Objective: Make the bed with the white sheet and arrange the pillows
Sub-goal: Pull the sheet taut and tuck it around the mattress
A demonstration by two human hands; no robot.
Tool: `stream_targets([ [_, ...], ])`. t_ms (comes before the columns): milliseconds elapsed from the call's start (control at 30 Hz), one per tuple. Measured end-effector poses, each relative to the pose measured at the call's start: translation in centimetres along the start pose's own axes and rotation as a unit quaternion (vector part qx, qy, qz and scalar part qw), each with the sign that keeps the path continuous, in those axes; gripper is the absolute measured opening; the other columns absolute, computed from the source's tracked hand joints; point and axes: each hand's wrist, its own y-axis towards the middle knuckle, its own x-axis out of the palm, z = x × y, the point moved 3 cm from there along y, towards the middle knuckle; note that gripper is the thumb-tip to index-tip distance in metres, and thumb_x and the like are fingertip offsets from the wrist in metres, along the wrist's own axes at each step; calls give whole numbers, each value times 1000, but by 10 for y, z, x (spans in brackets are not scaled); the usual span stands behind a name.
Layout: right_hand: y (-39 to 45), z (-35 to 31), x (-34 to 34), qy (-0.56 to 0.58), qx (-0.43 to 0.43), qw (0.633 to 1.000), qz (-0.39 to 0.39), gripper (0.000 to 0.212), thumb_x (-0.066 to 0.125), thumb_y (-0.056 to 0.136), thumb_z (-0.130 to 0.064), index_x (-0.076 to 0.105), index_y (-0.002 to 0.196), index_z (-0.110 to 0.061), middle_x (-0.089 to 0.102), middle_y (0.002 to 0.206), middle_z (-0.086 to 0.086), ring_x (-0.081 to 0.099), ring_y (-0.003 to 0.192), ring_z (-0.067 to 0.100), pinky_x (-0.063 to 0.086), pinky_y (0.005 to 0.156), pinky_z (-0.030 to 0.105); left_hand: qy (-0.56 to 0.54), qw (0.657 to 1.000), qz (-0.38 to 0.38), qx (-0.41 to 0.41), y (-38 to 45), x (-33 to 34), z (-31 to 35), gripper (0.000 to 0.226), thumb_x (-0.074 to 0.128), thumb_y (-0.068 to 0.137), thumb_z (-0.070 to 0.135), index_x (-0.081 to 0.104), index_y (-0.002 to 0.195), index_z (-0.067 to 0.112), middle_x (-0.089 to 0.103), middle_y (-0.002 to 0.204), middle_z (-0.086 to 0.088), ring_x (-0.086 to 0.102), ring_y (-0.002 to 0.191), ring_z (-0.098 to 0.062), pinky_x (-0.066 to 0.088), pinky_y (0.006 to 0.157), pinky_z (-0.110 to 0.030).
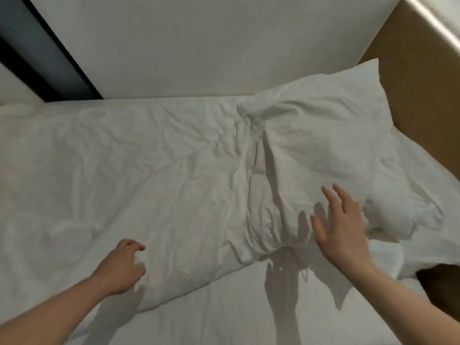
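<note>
A wrinkled white sheet [129, 175] covers the bed from the left edge to the middle, its near edge running diagonally across the mattress [211, 319]. A white pillow [323, 135] lies at the right end against the headboard, with bunched cloth [261, 215] along its left side. My right hand [341, 227] hovers with fingers spread just over the pillow's near corner, holding nothing. My left hand [122, 267] is above the sheet's near edge, fingers curled and apart, gripping nothing.
A plain white wall [199, 46] runs along the far side of the bed. A brown headboard [423, 78] stands at the right. A dark vertical strip [37, 51] is at the upper left. A dark patch [438, 277] shows past the mattress corner at the right.
</note>
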Motion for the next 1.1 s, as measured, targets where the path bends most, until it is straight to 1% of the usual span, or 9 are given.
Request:
stream_targets([
  [67,-34,-60,41,80,-1,993,-90,73,74,89,-23,41,154,-15,41,157,9,39,143,30,33,120,42,-14,999,-11,-29,-22,10,-44,55,66,86,39,51,138,27,37,146,5,54,121,-12,41,98,-24],
  [133,-69,-123,82,147,11,972,-184,75,73,90,-25,37,156,-19,41,155,1,37,145,21,29,118,31,-28,998,-16,-53,-45,15,-93,56,68,85,37,51,137,27,36,146,5,54,120,-11,41,98,-23],
  [200,-100,-183,117,171,10,956,-238,74,69,94,-29,33,158,-23,38,156,-5,35,146,15,27,118,27,-50,996,-9,-73,-63,13,-141,56,69,85,36,50,137,27,35,146,6,53,118,-8,40,96,-21],
  [300,-134,-271,155,195,-2,939,-283,73,65,97,-34,28,159,-28,32,159,-10,33,146,11,29,118,27,-74,991,12,-106,-78,-1,-221,53,68,89,33,49,138,26,33,147,6,50,121,-8,37,92,-18],
  [367,-149,-323,176,186,-14,936,-299,73,64,97,-34,27,159,-29,31,159,-10,34,146,12,30,118,28,-91,988,28,-121,-80,-11,-274,53,68,89,32,50,138,24,34,148,3,52,120,-12,39,93,-21],
  [500,-168,-407,214,151,-24,935,-320,72,65,96,-31,31,159,-25,34,159,-4,38,145,18,31,119,32,-119,982,31,-146,-76,-32,-366,57,69,88,35,49,141,23,33,151,1,54,124,-18,43,104,-29],
  [667,-183,-474,255,89,-14,936,-340,73,66,95,-30,31,159,-24,33,161,2,41,143,27,35,116,37,-118,983,50,-129,-74,-59,-446,56,69,88,35,50,139,23,35,149,3,53,125,-19,43,105,-32],
  [900,-170,-534,282,49,-36,938,-341,72,66,95,-32,34,158,-21,37,159,5,42,140,33,38,115,42,-103,982,59,-146,-75,-90,-507,58,69,88,34,49,141,21,32,150,2,51,128,-20,42,107,-33],
  [1100,-141,-567,332,29,-71,938,-339,74,65,95,-31,31,160,-19,35,161,6,38,142,36,35,115,43,-57,981,109,-147,-32,-119,-539,55,68,88,34,50,139,23,29,150,3,51,127,-22,45,103,-37],
])
